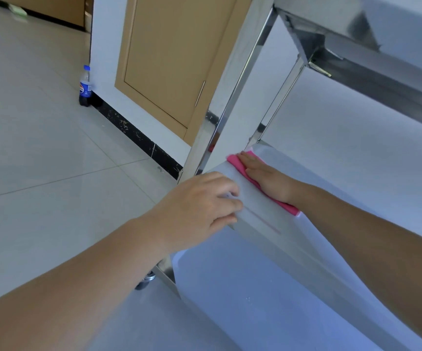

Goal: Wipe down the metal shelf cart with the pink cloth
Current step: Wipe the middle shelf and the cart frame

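Both hands point(199, 203) at shelf edge point(255, 219)

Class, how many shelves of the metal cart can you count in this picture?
3: top shelf at upper right, middle shelf under the cloth, bottom shelf below. Others may be out of frame.

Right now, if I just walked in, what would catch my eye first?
Probably the bright pink cloth, pressed flat under the right hand on the middle shelf of the shiny metal shelf cart. Next, the left hand gripping that shelf's front corner. Off to the left, a cola bottle stands alone on the tiled floor by the wall.
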A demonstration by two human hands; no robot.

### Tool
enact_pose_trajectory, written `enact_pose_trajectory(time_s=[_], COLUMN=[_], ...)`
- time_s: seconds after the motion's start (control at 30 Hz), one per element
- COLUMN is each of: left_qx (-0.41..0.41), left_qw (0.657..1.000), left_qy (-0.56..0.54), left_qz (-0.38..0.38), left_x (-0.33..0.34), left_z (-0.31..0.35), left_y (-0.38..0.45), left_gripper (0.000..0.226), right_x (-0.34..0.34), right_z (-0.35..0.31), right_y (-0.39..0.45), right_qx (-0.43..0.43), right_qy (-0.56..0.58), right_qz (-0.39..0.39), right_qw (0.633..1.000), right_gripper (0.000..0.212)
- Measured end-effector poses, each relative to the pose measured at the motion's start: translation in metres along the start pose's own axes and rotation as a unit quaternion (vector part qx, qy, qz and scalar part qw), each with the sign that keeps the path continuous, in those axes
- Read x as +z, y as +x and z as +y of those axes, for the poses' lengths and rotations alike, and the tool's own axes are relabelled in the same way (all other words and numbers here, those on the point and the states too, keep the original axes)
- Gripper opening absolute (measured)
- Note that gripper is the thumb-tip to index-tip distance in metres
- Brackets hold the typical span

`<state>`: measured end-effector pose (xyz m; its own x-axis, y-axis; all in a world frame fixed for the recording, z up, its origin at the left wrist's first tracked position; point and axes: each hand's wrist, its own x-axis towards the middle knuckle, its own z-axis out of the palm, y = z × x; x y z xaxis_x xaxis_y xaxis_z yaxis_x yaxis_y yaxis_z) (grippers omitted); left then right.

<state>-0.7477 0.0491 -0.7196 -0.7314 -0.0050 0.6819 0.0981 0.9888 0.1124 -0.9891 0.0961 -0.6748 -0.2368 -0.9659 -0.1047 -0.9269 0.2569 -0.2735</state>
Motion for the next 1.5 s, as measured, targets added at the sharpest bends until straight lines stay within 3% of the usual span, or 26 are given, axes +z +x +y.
enact_pose_trajectory(time_s=[0.13,0.33,0.57,0.83,1.03,1.2,1.33,1.5], left_qx=[0.001,-0.055,-0.095,-0.072,-0.087,-0.106,-0.102,-0.061], left_qw=[1.000,0.991,0.970,0.978,0.973,0.969,0.965,0.974], left_qy=[0.027,0.001,-0.005,0.003,0.014,0.012,0.022,-0.034], left_qz=[0.008,-0.126,-0.225,-0.197,-0.214,-0.222,-0.240,-0.214], left_x=[-0.007,-0.012,-0.012,-0.013,-0.017,-0.024,-0.021,-0.004], left_z=[0.003,0.000,-0.003,-0.008,-0.006,-0.006,-0.017,-0.027], left_y=[-0.018,-0.047,-0.065,-0.065,-0.075,-0.093,-0.096,-0.095], left_gripper=[0.023,0.021,0.023,0.023,0.022,0.021,0.022,0.018], right_x=[0.004,0.007,0.015,0.022,0.031,0.037,0.041,0.043], right_z=[-0.012,-0.031,-0.047,-0.068,-0.099,-0.098,-0.093,-0.100], right_y=[-0.027,-0.061,-0.098,-0.099,-0.069,-0.073,-0.081,-0.090], right_qx=[-0.018,-0.034,-0.100,-0.144,-0.205,-0.185,-0.112,-0.081], right_qy=[-0.017,-0.022,0.004,-0.023,-0.140,-0.161,-0.192,-0.197], right_qz=[-0.015,-0.044,-0.070,-0.049,-0.014,0.031,0.044,0.063], right_qw=[1.000,0.998,0.993,0.988,0.969,0.969,0.974,0.975], right_gripper=[0.048,0.047,0.044,0.048,0.052,0.058,0.064,0.062])
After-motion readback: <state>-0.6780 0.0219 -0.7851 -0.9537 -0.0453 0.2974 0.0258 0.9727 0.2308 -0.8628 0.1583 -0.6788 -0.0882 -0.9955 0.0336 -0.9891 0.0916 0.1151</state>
